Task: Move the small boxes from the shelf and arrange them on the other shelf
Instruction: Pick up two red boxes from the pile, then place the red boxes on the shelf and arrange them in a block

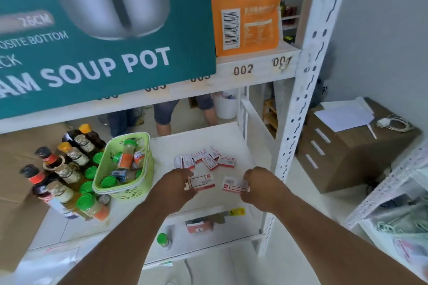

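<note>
Several small red-and-white boxes (205, 159) lie in a loose cluster on the white shelf (231, 136). Nearer the front edge, my left hand (177, 184) grips one small box (202, 182) with curled fingers. My right hand (256, 183) grips another small box (232, 185) at its right end. Both boxes sit low, at or just above the shelf surface. A further small box (199, 227) shows on the shelf below, partly hidden by the shelf edge.
A green basket (143, 146) of spice jars stands left of the boxes, with sauce bottles (58, 169) and green-capped jars beyond. A teal soup pot carton (104, 30) and orange bag (247, 7) fill the upper shelf. A white upright post (301, 99) stands right. A person's legs show behind.
</note>
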### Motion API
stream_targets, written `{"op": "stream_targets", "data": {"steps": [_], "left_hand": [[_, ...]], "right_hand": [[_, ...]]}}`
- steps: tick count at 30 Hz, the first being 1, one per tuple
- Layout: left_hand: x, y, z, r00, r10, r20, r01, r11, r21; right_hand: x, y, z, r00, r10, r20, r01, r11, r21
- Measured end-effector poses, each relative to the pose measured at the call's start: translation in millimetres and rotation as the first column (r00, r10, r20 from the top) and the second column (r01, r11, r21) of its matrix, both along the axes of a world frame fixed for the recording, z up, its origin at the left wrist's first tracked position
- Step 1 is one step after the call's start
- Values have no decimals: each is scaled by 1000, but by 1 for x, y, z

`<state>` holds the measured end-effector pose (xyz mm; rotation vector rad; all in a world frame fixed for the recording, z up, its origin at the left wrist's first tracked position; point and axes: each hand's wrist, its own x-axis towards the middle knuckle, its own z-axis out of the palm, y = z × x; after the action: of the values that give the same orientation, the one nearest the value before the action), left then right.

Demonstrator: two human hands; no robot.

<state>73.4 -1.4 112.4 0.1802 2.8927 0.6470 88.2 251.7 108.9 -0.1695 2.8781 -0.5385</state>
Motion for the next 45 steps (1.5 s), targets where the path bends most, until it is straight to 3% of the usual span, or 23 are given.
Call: {"op": "stream_targets", "data": {"steps": [3, 13, 18, 33, 45], "left_hand": [[18, -2, 5, 999, -50, -13, 51, 996, 74], [101, 34, 45, 967, -246, -64, 249, 967, 45], [132, 84, 69, 932, -347, -106, 354, 934, 52], [177, 356, 125, 671, -712, -208, 741, 658, 134], [219, 533, 217, 488, -787, -377, 871, 468, 151]], "right_hand": [[33, 5, 13, 999, -35, -12, 35, 999, 18], [152, 40, 52, 972, -229, -53, 233, 969, 87], [206, 84, 74, 936, -350, -46, 352, 935, 50], [358, 299, 149, 754, -612, -238, 647, 754, 114], [448, 431, 250, 602, -702, -381, 781, 617, 97]]}}
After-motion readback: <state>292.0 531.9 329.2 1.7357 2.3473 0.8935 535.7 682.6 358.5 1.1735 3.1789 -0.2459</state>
